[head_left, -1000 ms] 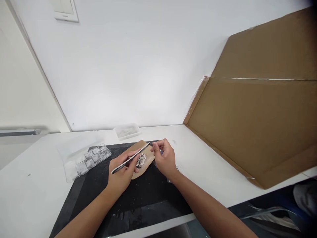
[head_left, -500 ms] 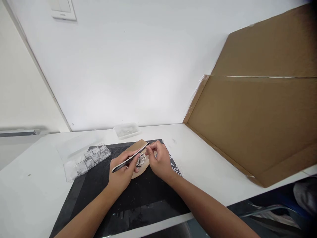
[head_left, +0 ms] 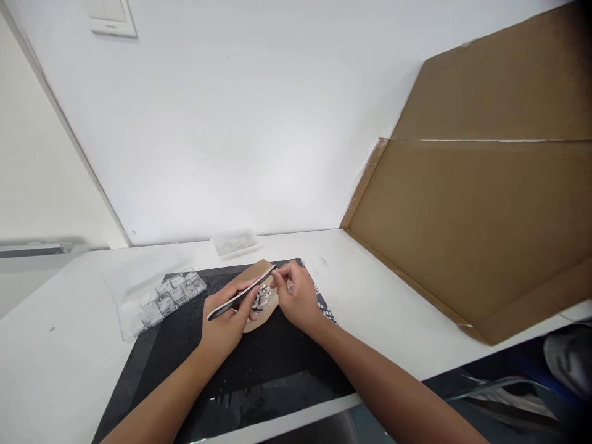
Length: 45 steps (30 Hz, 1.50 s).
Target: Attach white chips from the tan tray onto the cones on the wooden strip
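My left hand point(head_left: 226, 317) is closed around a long, thin black strip with a white edge point(head_left: 240, 295), slanting up to the right. At the strip's far tip, my right hand point(head_left: 297, 295) has its thumb and fingertips pinched together; whatever they hold is too small or hidden to make out. Beneath both hands lies a brown paper sheet point(head_left: 259, 269) bearing a heap of small whitish pieces point(head_left: 263, 298), partly covered by the fingers. The paper rests on a black mat point(head_left: 272, 364). More small white pieces point(head_left: 326, 312) lie along the mat's right edge.
A clear compartment box point(head_left: 169, 296) of small bags sits at the mat's left, its lid raised behind. Near the wall stands a translucent tray point(head_left: 235, 244). Large folded cardboard point(head_left: 467, 216) leans at the right on the white table point(head_left: 370, 277).
The view has shifted very slightly. Both hands keep nearly the same pose at the strip, with only small finger movement.
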Each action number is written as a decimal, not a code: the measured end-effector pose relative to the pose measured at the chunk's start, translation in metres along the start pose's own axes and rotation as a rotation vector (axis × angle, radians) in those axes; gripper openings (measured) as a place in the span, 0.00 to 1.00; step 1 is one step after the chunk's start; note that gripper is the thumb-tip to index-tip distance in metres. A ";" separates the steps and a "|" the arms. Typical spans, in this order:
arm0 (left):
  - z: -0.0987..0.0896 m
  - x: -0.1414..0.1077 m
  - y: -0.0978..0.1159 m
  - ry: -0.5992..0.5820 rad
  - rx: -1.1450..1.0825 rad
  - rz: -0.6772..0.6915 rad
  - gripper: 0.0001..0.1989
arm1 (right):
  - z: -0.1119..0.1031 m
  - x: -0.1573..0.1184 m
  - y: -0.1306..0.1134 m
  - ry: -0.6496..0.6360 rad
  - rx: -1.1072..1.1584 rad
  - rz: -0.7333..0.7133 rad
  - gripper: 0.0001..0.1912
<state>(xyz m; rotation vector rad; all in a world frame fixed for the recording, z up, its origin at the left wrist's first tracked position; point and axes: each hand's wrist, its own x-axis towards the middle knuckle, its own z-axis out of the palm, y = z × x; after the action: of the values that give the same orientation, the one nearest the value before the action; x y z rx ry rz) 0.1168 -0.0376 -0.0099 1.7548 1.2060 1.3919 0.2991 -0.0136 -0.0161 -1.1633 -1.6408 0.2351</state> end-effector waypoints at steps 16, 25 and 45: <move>0.001 -0.001 0.002 0.002 0.065 0.089 0.10 | -0.002 -0.002 -0.004 0.011 0.035 -0.027 0.12; 0.001 0.000 0.000 -0.001 0.042 0.055 0.11 | -0.002 -0.001 -0.005 0.001 0.003 -0.025 0.12; 0.001 -0.001 0.000 0.001 -0.009 -0.019 0.14 | -0.002 0.001 0.002 -0.008 -0.040 -0.008 0.11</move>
<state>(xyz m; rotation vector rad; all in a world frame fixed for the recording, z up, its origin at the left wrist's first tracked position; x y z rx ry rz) 0.1177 -0.0386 -0.0106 1.7322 1.2128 1.3853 0.3022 -0.0123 -0.0162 -1.1876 -1.6631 0.2025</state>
